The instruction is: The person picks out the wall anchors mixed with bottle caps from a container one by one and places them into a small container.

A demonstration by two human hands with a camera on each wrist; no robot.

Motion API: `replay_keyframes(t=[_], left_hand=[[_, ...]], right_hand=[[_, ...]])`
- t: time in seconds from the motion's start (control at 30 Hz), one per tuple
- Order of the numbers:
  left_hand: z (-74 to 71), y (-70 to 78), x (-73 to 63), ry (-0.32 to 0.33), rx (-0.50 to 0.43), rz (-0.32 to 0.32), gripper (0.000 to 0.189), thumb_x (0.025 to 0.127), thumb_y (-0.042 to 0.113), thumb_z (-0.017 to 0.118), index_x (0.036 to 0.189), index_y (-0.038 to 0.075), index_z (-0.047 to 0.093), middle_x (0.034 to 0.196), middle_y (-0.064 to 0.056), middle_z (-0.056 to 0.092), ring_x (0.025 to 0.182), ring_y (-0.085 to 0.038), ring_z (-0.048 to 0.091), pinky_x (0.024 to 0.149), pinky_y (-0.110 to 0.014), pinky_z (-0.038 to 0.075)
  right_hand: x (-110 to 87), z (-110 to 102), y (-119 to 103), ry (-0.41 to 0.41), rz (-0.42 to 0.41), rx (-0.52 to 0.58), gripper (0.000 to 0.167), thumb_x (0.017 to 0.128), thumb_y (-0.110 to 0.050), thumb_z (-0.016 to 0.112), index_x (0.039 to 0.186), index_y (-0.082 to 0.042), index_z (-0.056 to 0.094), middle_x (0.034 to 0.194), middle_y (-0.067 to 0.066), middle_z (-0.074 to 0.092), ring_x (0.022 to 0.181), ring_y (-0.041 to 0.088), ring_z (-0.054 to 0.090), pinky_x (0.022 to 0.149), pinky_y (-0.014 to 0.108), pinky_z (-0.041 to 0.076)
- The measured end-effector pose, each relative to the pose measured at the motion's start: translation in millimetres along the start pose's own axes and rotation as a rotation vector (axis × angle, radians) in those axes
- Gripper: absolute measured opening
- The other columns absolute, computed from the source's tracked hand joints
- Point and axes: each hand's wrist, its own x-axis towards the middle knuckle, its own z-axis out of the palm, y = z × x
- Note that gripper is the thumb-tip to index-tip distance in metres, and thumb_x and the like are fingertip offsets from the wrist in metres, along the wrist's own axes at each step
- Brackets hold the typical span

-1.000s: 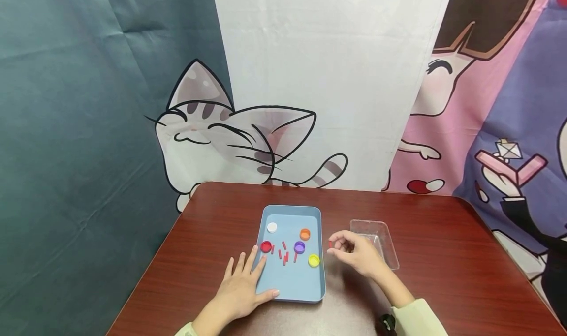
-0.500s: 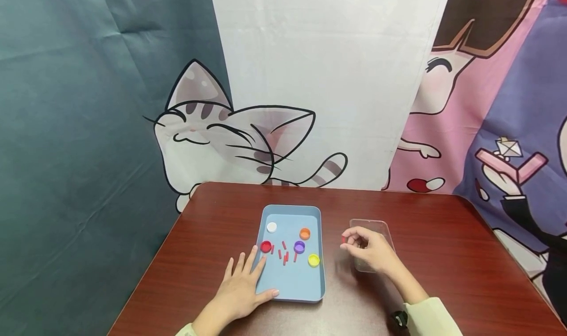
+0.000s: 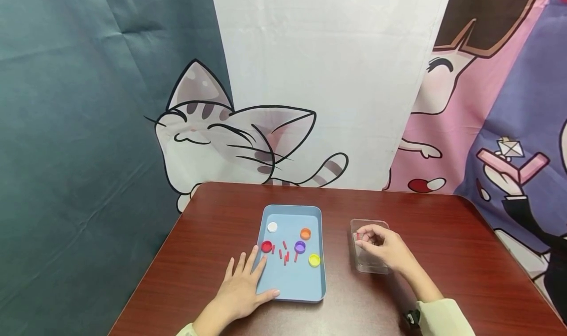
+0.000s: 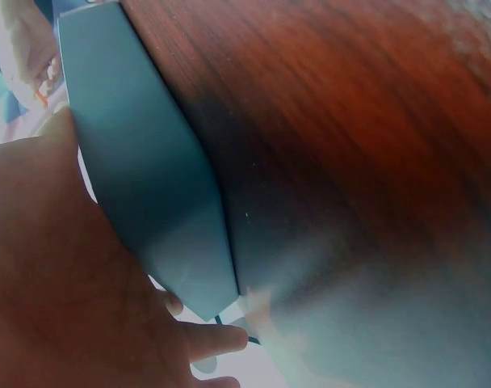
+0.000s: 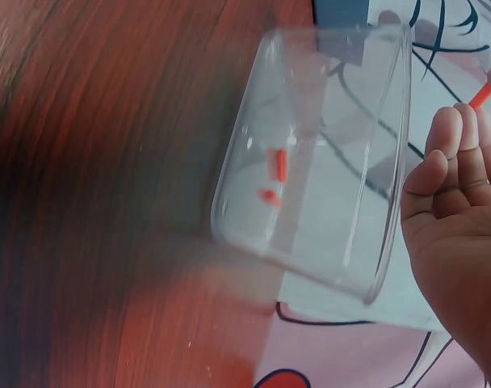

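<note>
Right hand [image 3: 386, 248]: fingertip pinch on red stick [image 5: 480, 96] over clear box [image 3: 371, 267]; left hand [image 3: 239, 288]: fingers apart at blue tray [image 3: 296, 283]

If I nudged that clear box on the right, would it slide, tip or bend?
The clear box would probably slide rather than tip, since it sits low and broad on the shiny table. Its thin, see-through walls stand straight, so I'd expect stiff, light plastic. The slim red sticks inside might roll.
</note>
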Motion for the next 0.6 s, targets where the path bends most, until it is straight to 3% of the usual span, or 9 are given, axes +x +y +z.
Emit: replay_keyframes(t=[0.3, 0.43, 0.6], left_hand=[[1.4, -1.6, 1.0, 0.008, 0.007, 0.007, 0.095, 0.088, 0.08, 0.046, 0.158, 0.017, 0.038, 0.169, -0.011, 0.016, 0.149, -0.048, 0.025, 0.118, -0.067, 0.013], [1.3, -2.1, 1.0, 0.014, 0.016, 0.009, 0.095, 0.088, 0.08, 0.047, 0.158, 0.017, 0.038, 0.169, -0.011, 0.017, 0.149, -0.047, 0.026, 0.118, -0.067, 0.014], [1.3, -2.0, 0.4, 0.014, 0.011, 0.01, 0.094, 0.088, 0.08, 0.047, 0.158, 0.017, 0.038, 0.169, -0.012, 0.017, 0.149, -0.048, 0.026, 0.118, -0.067, 0.014]], right_hand=[[-2.1, -16.7, 7.7, -0.021, -0.023, 0.074, 0.022, 0.088, -0.005, 0.078, 0.106, 0.0, 0.068, 0.08, 0.01, 0.069, 0.068, 0.01, 0.062, 0.06, 0.02, 0.049], [-3.0, -22.1, 13.5, -0.032, 0.015, 0.114, 0.022, 0.089, -0.001, 0.075, 0.109, 0.001, 0.067, 0.082, 0.018, 0.068, 0.07, 0.019, 0.065, 0.062, 0.021, 0.05], [-6.5, -28.3, 20.3, -0.023, 0.074, 0.093, 0.024, 0.09, -0.006, 0.076, 0.11, 0.002, 0.067, 0.082, 0.012, 0.069, 0.071, 0.017, 0.065, 0.062, 0.021, 0.051]])
